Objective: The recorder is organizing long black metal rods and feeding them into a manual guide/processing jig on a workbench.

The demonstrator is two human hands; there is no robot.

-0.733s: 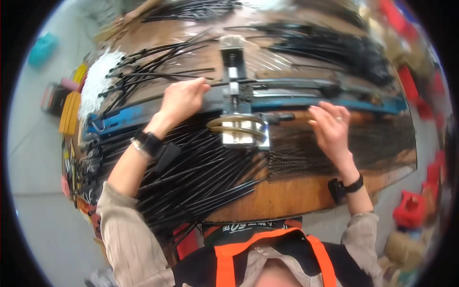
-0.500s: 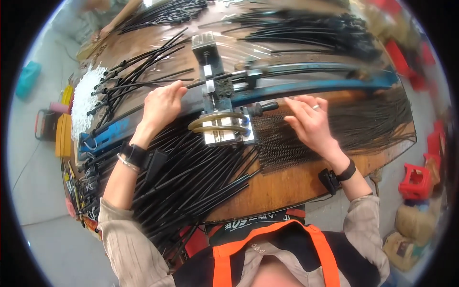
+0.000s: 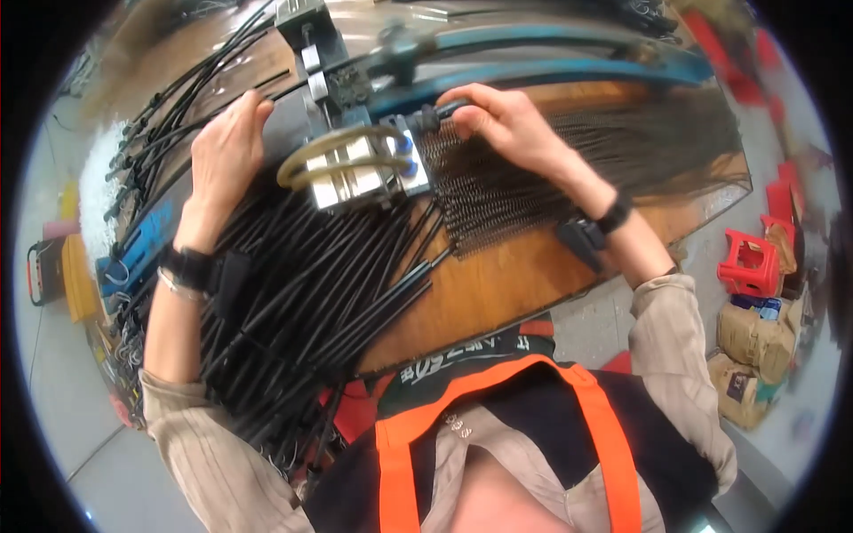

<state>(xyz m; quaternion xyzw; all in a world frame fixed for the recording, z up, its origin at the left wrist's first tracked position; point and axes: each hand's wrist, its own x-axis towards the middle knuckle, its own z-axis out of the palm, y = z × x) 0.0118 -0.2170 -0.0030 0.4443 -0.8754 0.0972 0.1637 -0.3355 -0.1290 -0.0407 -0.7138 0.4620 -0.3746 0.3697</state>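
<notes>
Now: left hand, apparently pinching slim black rod, I'd hold straight; right hand, curled round black rounded handle.

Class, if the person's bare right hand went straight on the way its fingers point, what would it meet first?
Most likely the right hand would first meet the black, rod-shaped handle at its fingertips; whether they touch is unclear.

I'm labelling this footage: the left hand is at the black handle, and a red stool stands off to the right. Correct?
Not quite: the head view shows the right hand at the black handle. A red stool does stand off to the right.
</notes>
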